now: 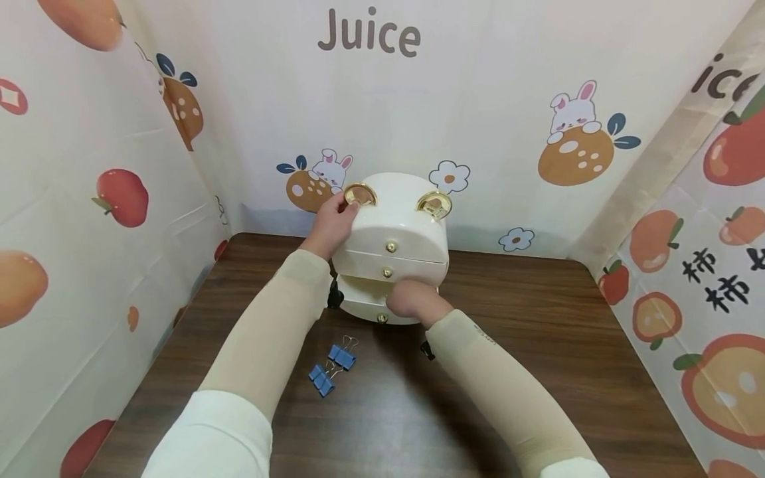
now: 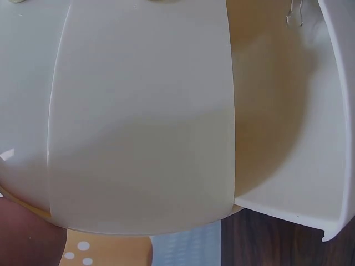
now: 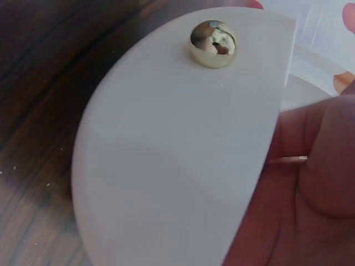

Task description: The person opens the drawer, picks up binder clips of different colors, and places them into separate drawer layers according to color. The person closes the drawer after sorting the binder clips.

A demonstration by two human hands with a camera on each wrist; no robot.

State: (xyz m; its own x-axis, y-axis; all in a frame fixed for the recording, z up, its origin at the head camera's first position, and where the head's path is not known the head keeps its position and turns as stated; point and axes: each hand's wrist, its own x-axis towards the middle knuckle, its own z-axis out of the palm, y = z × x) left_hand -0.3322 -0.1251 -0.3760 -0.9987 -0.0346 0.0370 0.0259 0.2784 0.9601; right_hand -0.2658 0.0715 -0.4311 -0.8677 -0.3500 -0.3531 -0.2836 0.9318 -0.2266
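Note:
A small white drawer cabinet (image 1: 394, 232) has gold knobs and two round gold ears on top. My left hand (image 1: 333, 224) grips its upper left side at the left gold ear (image 1: 361, 194), thumb in front. The bottom drawer (image 1: 358, 292) is pulled out; the two above it are closed. My right hand (image 1: 418, 300) reaches over its front into the drawer, and its fingertips are hidden behind the drawer front (image 3: 177, 144). Inside the drawer, wire clip handles (image 2: 294, 12) show at the edge of the left wrist view; whether my fingers hold them cannot be seen.
Two blue binder clips (image 1: 332, 367) lie on the dark wooden table (image 1: 538, 372) in front of the cabinet. Small black objects sit by its left side (image 1: 335, 294) and under my right wrist (image 1: 427, 350). A fruit-printed cloth (image 1: 490, 86) hangs behind and at both sides.

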